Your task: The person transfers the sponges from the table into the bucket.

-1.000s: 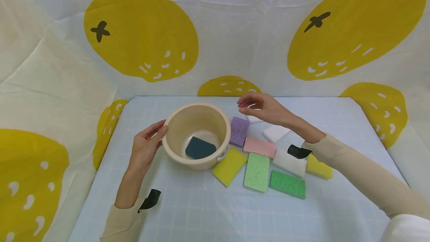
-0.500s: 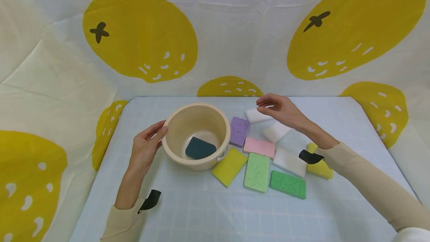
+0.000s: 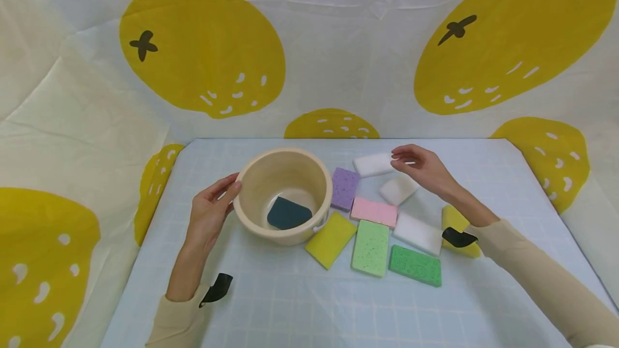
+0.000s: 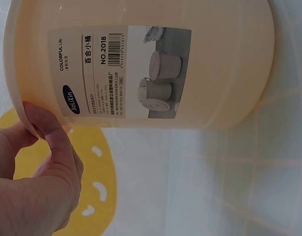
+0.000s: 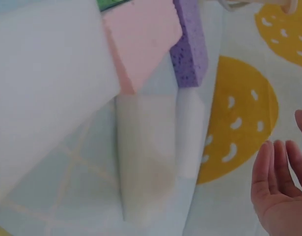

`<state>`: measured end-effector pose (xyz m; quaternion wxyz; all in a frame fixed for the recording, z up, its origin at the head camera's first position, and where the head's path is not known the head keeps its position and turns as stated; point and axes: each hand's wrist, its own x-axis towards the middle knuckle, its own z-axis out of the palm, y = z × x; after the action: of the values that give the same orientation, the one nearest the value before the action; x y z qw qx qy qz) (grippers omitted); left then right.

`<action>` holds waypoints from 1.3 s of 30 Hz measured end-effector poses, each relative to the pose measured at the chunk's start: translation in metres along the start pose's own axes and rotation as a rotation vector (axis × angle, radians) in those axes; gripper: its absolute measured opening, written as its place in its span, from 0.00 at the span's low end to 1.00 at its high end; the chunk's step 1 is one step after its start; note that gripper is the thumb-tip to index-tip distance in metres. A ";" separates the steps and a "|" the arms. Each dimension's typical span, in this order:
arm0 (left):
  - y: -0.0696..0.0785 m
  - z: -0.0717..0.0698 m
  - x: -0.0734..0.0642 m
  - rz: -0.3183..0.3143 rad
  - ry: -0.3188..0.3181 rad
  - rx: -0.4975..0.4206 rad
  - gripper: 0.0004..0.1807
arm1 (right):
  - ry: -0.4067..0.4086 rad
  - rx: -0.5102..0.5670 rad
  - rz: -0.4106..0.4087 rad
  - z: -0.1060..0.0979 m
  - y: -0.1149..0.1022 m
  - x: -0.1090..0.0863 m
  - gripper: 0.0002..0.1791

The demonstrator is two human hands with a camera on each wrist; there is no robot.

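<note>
My left hand (image 3: 209,211) pinches the left rim of a cream bucket (image 3: 251,222), thumb and fingers on either side of the edge. A label (image 4: 119,73) covers the bucket's outer wall in the left wrist view. At the bottom inside lies a dark teal sponge (image 3: 288,213). My right hand (image 3: 425,169) hovers at the back right with relaxed, slightly bent fingers and nothing between them. It overlaps the right end of a white sponge (image 3: 372,165) in the head view. Another white sponge (image 3: 398,189) lies just below that hand.
Right of the bucket lie a purple sponge (image 3: 345,189), a pink sponge (image 3: 373,212), a yellow sponge (image 3: 331,240), a light green sponge (image 3: 369,248), a green sponge (image 3: 415,265) and a larger white sponge (image 3: 417,233). Another yellow sponge (image 3: 452,216) is partly behind the right wrist strap.
My right hand has moved right and slightly toward me, away from the bucket, uncovering more of the back white sponge. The left hand and bucket have stayed still.
</note>
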<state>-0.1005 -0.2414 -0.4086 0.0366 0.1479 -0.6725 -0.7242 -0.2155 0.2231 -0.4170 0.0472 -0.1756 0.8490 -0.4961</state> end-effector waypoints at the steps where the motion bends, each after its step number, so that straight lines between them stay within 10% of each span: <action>1: 0.000 0.000 0.000 0.000 0.001 -0.003 0.29 | 0.005 -0.005 0.006 -0.001 0.003 -0.002 0.22; 19: -0.002 0.001 0.001 0.019 0.000 -0.027 0.29 | 0.092 -0.156 0.132 -0.008 0.050 -0.029 0.28; 39: -0.001 0.000 0.000 0.016 0.002 -0.012 0.29 | -0.054 -0.337 0.410 -0.001 0.070 -0.036 0.46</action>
<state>-0.1003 -0.2417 -0.4100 0.0438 0.1430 -0.6694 -0.7277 -0.1997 0.2681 -0.4799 0.1392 -0.0185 0.9359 -0.3230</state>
